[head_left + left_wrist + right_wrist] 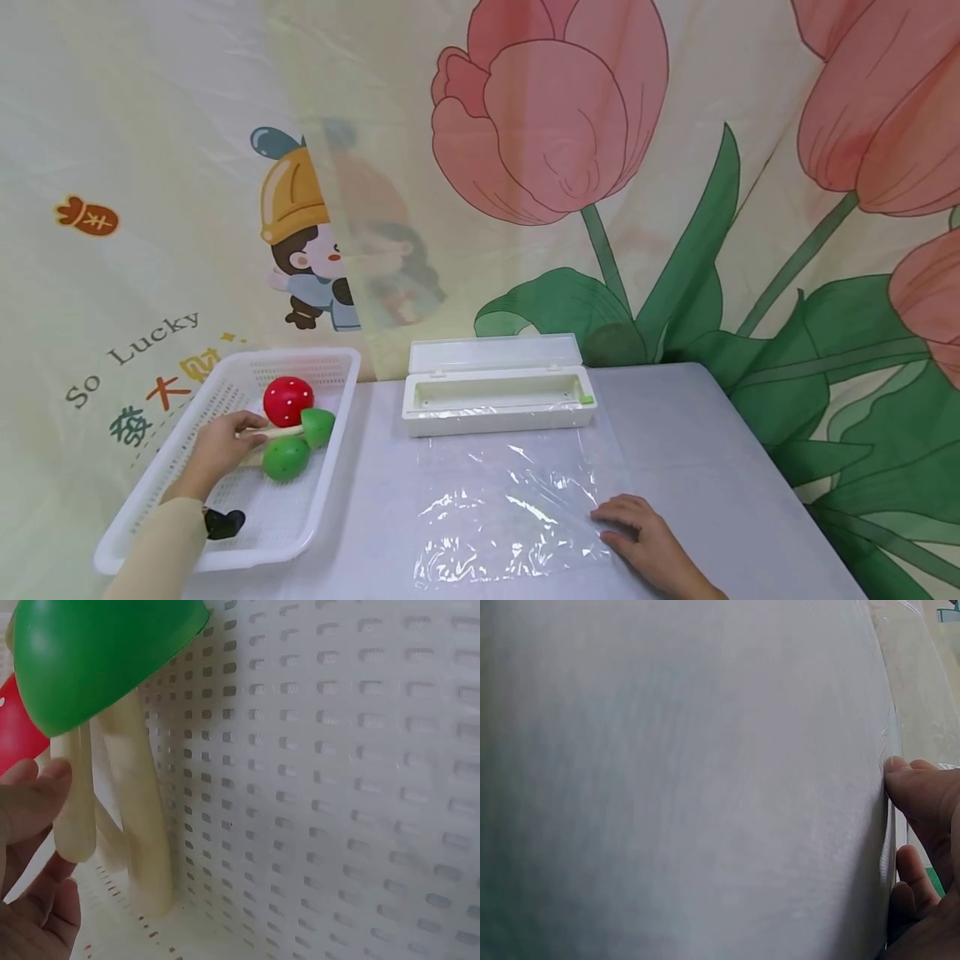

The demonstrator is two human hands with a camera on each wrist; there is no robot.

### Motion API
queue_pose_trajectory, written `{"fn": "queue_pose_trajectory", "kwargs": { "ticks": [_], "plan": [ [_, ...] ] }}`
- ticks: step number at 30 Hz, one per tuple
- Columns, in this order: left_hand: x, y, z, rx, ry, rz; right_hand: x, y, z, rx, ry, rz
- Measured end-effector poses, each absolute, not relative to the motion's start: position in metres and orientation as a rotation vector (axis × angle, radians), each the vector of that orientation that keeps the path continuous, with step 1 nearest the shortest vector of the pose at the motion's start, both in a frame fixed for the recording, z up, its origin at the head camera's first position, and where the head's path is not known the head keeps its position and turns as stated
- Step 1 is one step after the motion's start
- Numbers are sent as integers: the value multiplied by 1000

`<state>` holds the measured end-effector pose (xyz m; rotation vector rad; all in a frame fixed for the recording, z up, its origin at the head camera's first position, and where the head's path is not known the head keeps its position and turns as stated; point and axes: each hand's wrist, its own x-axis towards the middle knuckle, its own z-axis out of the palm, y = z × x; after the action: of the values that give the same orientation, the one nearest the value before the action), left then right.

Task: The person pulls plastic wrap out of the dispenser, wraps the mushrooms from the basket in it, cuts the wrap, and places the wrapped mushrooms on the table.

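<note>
A printed curtain (187,100) with large pink tulips fills the far side. In front of it stands the desk (667,433) under a pale cover. At the left, a white perforated basket (300,356) sits near the curtain. In the middle, a sheet of clear film (487,525) lies wrinkled on the desk, reaching toward the near side from a white dispenser box (498,420), whose clear lid (495,354) is raised at the far edge.

The right hand (637,537) is at the film's right edge, toward the near corner, its thumb apart from the other fingers. The left hand (225,446), below a cream sleeve (161,550), reaches into the basket and pinches the pale stem of a green-capped mushroom (318,427) between its fingers. Just beyond lies a red mushroom (287,401) with white dots; on the near side is a second green mushroom (285,460). A black object (225,524) shows beside the sleeve, partly hidden. Smallest is the green slider (587,400) at the box's right end.
</note>
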<state>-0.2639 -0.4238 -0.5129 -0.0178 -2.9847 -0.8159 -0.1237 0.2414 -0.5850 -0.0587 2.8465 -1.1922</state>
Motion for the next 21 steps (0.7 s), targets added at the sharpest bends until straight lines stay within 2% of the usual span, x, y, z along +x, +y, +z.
{"fn": "queue_pose_trajectory", "kwargs": {
  "ticks": [9,21],
  "plan": [
    [-263,-426,-512,-118,-3072,-746,-124,241,-585,-39,2850,-1178],
    [-259,-411,-493,-154,-2972,-737,-123,246,-587,-178,2872,-1241]
  ]
}}
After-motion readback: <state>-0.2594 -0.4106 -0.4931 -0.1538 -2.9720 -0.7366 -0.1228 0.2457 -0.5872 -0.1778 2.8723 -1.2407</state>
